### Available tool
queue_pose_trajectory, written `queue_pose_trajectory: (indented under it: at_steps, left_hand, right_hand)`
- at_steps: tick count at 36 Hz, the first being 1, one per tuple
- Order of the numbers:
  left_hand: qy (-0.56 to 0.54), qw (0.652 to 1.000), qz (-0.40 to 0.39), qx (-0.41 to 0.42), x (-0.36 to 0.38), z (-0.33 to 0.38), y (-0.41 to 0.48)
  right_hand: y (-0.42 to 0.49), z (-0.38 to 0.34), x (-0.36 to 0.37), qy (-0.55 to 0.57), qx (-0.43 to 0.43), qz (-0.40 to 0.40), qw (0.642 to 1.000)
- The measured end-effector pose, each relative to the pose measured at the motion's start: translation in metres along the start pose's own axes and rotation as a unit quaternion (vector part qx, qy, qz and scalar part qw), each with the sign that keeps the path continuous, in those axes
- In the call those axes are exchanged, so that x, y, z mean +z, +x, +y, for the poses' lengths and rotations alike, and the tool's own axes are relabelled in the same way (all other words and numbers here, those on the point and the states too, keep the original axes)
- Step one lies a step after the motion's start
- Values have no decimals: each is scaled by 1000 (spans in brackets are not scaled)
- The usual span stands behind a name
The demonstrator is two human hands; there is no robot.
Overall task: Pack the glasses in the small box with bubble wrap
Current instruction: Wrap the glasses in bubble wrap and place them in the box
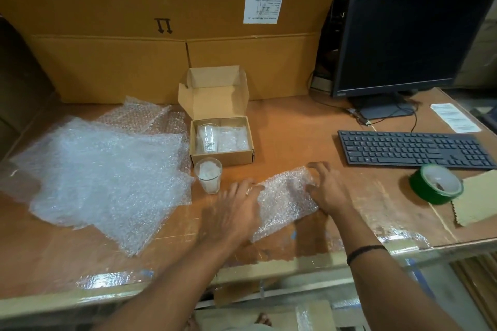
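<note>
A small open cardboard box (223, 157) sits mid-table with a bare glass (207, 138) lying in its left half and a bubble-wrapped bundle (233, 138) beside it. Just in front of the box an upright glass (208, 175) stands stuffed with bubble wrap. A bubble-wrap piece (286, 200) lies in front of me, bulging as if wound round something I cannot make out. My left hand (236, 209) rests on its left end, fingers spread. My right hand (326, 187) grips its right end with curled fingers.
Loose bubble-wrap sheets (107, 177) cover the table's left side. A green tape roll (435, 184) and cardboard scrap (476, 199) lie at the right, behind them a keyboard (414, 149) and monitor (398, 40). Large cartons (161, 35) wall off the back.
</note>
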State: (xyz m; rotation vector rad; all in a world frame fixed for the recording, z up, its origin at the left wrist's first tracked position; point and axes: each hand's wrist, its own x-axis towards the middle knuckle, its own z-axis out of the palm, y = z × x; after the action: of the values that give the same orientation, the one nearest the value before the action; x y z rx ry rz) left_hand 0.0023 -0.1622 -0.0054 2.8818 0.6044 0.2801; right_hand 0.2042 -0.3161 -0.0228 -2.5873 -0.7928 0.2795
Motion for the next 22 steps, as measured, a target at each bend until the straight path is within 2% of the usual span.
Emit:
queue_pose_trajectory:
  at_steps: [2, 5, 8, 11, 15, 18, 22]
  left_hand:
    - [-64, 994, -71, 58, 2, 5, 1]
    - [-46, 973, -204, 99, 14, 7, 2]
    - [-12, 965, -233, 120, 29, -7, -3]
    - [8, 965, -234, 121, 32, -15, -6]
    - [24, 973, -201, 110, 24, -10, -8]
    - [4, 987, -143, 71, 19, -10, -10]
    - [-45, 997, -69, 0, 20, -16, -14]
  right_hand:
    - [-2, -5, 0, 8, -74, -1, 997]
    - [-4, -10, 7, -20, -115, -112, 987]
    - [-8, -3, 22, -72, -141, -146, 977]
    - [-16, 0, 29, -114, -150, -122, 975]
    - [-21, -6, 35, -142, -116, -102, 978]
    - [-22, -9, 39, -134, -82, -90, 983]
    - [-19, -9, 32, -92, -95, -115, 984]
